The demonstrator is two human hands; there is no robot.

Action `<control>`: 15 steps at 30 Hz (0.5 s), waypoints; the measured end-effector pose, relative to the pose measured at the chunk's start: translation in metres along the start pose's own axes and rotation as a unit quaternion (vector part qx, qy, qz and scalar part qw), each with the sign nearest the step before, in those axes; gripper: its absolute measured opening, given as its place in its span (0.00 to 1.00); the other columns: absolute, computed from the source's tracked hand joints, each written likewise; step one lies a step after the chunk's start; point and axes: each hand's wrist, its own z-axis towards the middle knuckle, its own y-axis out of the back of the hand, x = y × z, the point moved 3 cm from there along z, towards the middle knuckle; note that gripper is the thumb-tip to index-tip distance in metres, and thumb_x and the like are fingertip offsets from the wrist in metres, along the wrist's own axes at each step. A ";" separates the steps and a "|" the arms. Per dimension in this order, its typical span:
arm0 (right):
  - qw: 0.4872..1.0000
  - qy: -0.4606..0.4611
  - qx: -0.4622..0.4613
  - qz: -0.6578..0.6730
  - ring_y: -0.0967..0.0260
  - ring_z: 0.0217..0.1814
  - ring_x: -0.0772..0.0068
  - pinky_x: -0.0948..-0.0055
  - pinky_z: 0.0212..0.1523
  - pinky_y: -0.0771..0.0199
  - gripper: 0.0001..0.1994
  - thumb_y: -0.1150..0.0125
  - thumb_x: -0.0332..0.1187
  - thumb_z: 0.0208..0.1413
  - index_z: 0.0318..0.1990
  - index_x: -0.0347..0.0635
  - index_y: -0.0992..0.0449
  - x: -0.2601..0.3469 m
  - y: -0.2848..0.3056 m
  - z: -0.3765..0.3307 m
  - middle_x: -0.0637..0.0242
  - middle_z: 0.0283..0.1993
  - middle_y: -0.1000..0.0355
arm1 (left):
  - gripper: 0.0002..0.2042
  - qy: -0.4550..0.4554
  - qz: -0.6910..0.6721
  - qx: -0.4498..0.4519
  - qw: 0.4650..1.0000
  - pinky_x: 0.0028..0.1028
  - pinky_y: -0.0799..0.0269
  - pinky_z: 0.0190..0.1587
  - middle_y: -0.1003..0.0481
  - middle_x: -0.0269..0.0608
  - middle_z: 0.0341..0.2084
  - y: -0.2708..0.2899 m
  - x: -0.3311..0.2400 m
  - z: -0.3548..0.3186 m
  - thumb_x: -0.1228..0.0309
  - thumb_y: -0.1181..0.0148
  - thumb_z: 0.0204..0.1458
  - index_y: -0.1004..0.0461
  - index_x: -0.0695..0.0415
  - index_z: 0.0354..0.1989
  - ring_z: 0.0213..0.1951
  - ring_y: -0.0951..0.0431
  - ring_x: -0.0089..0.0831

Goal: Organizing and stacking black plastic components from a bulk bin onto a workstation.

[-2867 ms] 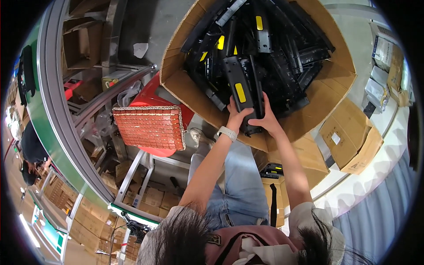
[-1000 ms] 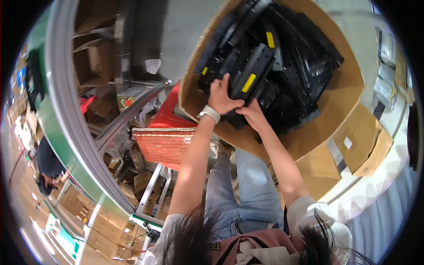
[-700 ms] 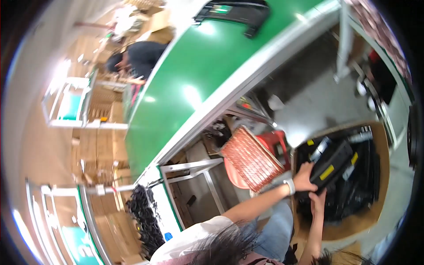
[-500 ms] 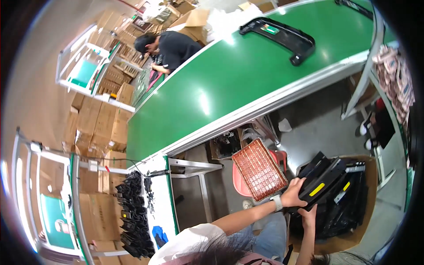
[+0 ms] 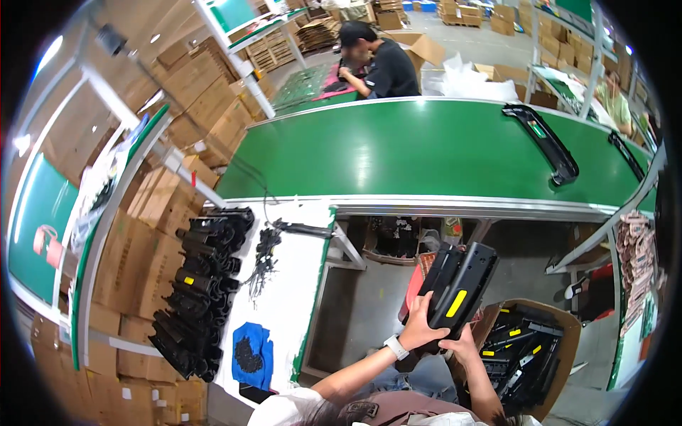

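My left hand [image 5: 420,328] and my right hand [image 5: 462,343] grip a stack of long black plastic housings [image 5: 469,278] from their lower end. The front one carries a yellow label; at least one more lies behind it, and the exact count is hidden. The stack is tilted, its far end leaning up and to the right. Just right of my hands stands an open cardboard box [image 5: 565,334] holding several similar black housings [image 5: 522,344], some with yellow labels. Partly hidden behind the stack is a red stool [image 5: 412,291] with a woven seat pad.
A green conveyor belt [image 5: 320,153] crosses ahead, with a black curved part [image 5: 543,142] on it. To the left, a white table [image 5: 284,284] bears small black pieces, a blue cloth [image 5: 252,355] and rows of black housings [image 5: 202,284]. Beyond the belt a person [image 5: 391,67] works.
Both hands have lifted the black housings out of the box, up and to the left. My view has turned left, bringing more of the white table into sight.
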 end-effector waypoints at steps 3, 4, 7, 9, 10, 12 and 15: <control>1.000 -0.007 0.027 0.001 0.39 0.58 0.67 0.68 0.57 0.36 0.48 0.28 0.22 0.27 0.61 0.39 0.48 -0.019 -0.063 0.000 0.65 0.55 0.38 | 0.49 0.013 0.025 -0.058 0.998 0.37 0.44 0.58 0.41 0.53 0.47 0.057 0.008 -0.038 0.60 0.28 0.28 0.48 0.67 0.61 0.52 0.41 0.47; 0.999 -0.001 0.037 -0.009 0.39 0.58 0.67 0.68 0.57 0.36 0.49 0.27 0.22 0.27 0.62 0.39 0.49 -0.028 -0.077 0.002 0.65 0.55 0.38 | 0.49 0.025 0.037 -0.071 0.997 0.38 0.44 0.57 0.41 0.53 0.47 0.074 0.010 -0.050 0.60 0.28 0.28 0.48 0.67 0.61 0.51 0.41 0.48; 0.995 -0.029 0.093 -0.004 0.40 0.59 0.68 0.68 0.60 0.39 0.49 0.26 0.23 0.29 0.63 0.39 0.50 -0.039 -0.125 0.005 0.66 0.57 0.39 | 0.49 0.017 0.034 -0.129 0.991 0.38 0.43 0.55 0.40 0.53 0.43 0.120 0.016 -0.081 0.57 0.28 0.28 0.47 0.69 0.59 0.49 0.40 0.47; 0.991 -0.026 0.132 -0.007 0.40 0.58 0.71 0.70 0.59 0.39 0.46 0.26 0.25 0.31 0.62 0.39 0.46 -0.035 -0.156 0.007 0.67 0.56 0.38 | 0.49 0.020 0.027 -0.163 0.986 0.37 0.42 0.54 0.41 0.52 0.42 0.141 0.021 -0.099 0.56 0.29 0.29 0.47 0.70 0.59 0.48 0.40 0.46; 0.990 -0.019 0.141 -0.015 0.39 0.57 0.71 0.70 0.58 0.38 0.44 0.26 0.26 0.32 0.61 0.38 0.44 -0.034 -0.168 0.009 0.66 0.55 0.37 | 0.49 0.011 0.030 -0.183 0.983 0.37 0.42 0.53 0.41 0.52 0.42 0.150 0.024 -0.107 0.56 0.29 0.30 0.48 0.70 0.59 0.47 0.40 0.46; 0.980 -0.048 0.186 -0.045 0.37 0.56 0.72 0.71 0.57 0.37 0.42 0.26 0.27 0.33 0.59 0.37 0.43 -0.032 -0.184 0.016 0.66 0.54 0.36 | 0.49 0.008 0.030 -0.208 0.978 0.38 0.43 0.54 0.41 0.52 0.43 0.165 0.021 -0.120 0.57 0.28 0.30 0.49 0.70 0.59 0.48 0.40 0.46; 0.972 -0.042 0.215 -0.081 0.38 0.56 0.72 0.71 0.57 0.38 0.42 0.26 0.30 0.33 0.59 0.36 0.43 -0.029 -0.208 0.021 0.65 0.54 0.36 | 0.48 0.029 0.019 -0.247 0.968 0.38 0.44 0.55 0.42 0.51 0.43 0.182 0.019 -0.135 0.59 0.28 0.30 0.49 0.71 0.59 0.48 0.41 0.45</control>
